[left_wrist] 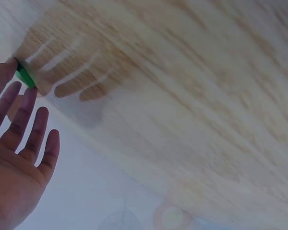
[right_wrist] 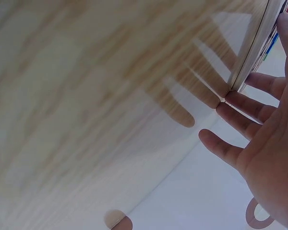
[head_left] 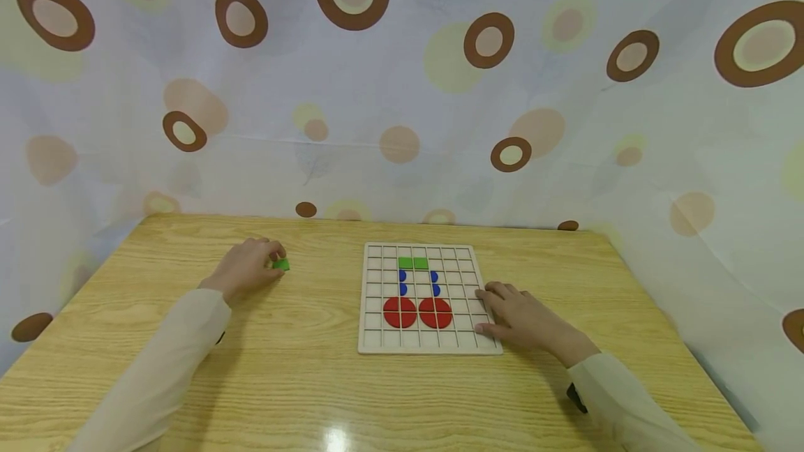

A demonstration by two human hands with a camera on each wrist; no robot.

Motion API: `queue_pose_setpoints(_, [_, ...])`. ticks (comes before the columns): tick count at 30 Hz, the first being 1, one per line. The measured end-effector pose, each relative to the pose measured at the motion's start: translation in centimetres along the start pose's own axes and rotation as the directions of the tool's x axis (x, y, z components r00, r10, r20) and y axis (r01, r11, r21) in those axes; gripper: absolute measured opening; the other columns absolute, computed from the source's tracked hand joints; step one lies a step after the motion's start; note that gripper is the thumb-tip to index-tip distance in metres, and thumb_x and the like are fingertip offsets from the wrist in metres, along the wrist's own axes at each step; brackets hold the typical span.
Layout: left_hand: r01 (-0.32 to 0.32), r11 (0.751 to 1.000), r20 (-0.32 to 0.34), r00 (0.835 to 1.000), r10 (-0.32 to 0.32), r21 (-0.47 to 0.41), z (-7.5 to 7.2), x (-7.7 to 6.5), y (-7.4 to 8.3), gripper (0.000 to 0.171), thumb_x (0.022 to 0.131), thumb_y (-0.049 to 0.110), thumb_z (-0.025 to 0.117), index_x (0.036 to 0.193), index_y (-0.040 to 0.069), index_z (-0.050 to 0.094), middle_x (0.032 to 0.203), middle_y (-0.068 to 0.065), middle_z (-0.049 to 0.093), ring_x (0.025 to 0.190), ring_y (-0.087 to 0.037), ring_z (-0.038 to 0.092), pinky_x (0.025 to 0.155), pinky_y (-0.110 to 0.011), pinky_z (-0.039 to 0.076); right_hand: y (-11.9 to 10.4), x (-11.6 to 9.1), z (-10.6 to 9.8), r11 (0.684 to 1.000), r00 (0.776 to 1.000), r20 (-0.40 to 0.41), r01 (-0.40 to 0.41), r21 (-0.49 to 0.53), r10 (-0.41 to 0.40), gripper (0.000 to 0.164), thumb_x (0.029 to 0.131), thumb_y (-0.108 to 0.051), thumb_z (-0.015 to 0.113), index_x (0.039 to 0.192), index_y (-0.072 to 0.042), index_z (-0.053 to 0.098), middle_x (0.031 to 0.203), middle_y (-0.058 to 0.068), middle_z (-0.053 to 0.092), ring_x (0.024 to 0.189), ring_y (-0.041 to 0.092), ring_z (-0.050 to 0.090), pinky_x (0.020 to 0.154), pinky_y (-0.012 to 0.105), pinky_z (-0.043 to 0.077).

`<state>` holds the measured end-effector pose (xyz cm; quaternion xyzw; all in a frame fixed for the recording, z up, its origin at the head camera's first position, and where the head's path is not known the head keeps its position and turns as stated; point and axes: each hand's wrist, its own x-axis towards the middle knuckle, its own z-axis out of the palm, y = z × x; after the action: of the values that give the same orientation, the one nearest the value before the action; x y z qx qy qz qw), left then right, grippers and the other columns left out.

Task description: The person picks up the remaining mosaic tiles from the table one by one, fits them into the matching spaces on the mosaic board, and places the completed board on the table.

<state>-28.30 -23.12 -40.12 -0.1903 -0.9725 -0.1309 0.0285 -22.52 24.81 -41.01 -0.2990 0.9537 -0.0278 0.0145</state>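
Between the thumb and fingertips of my left hand (head_left: 248,267) is a small green square tile (head_left: 281,264), pinched just over the table left of the board. The left wrist view shows the same green tile (left_wrist: 25,74) edge-on. A white gridded board (head_left: 373,340) lies flat, bearing two green squares (head_left: 413,263) side by side, several blue half-round pieces (head_left: 403,289) in two columns and two red discs (head_left: 400,312) below. My right hand (head_left: 521,316) rests on the board's right edge, its fingers spread; in the right wrist view, fingertips touch the board's side (right_wrist: 252,48).
The wood-grained table (head_left: 301,382) extends around the board and has a glossy, reflective surface. A pale curtain (head_left: 402,89) with brown rings and dots stands behind the table and along both sides.
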Motion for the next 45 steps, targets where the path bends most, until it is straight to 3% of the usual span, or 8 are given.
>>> queue_pose_setpoints(21, [-0.034,0.999,0.004,0.999,0.034,-0.017,0.2,0.1,-0.3,0.019,0.080,0.018,0.069,0.096,0.007,0.065,0.093,-0.007,0.066,0.088,-0.027,0.058,0.075,-0.045,0.047,0.2,0.0,0.2,1.000,1.000,-0.001,0.001,0.000,-0.001,0.066,0.088,-0.054,0.048,0.134,-0.007,0.044,0.132,0.015,0.045,0.121,0.033,0.044,0.091,0.054,0.040])
queue_pose_setpoints(32, [-0.047,0.999,-0.008,0.999,0.047,0.002,-0.3,0.5,0.7,0.020,0.081,0.019,0.067,0.098,0.008,0.066,0.093,-0.005,0.066,0.091,-0.028,0.058,0.077,-0.045,0.047,0.1,-0.1,0.2,1.000,1.000,-0.004,0.001,0.007,-0.001,0.065,0.088,-0.052,0.049,0.134,-0.006,0.043,0.133,0.016,0.045,0.122,0.034,0.043,0.091,0.054,0.040])
queue_pose_setpoints(45, [-0.150,0.987,-0.033,0.988,0.152,0.054,-0.7,1.8,2.4,0.025,0.077,0.021,0.072,0.098,0.008,0.066,0.090,-0.005,0.065,0.087,-0.026,0.060,0.078,-0.044,0.048,0.1,-0.1,0.2,1.000,1.000,-0.008,0.007,0.009,-0.007,0.064,0.088,-0.050,0.050,0.134,-0.005,0.043,0.132,0.016,0.045,0.121,0.034,0.044,0.091,0.054,0.040])
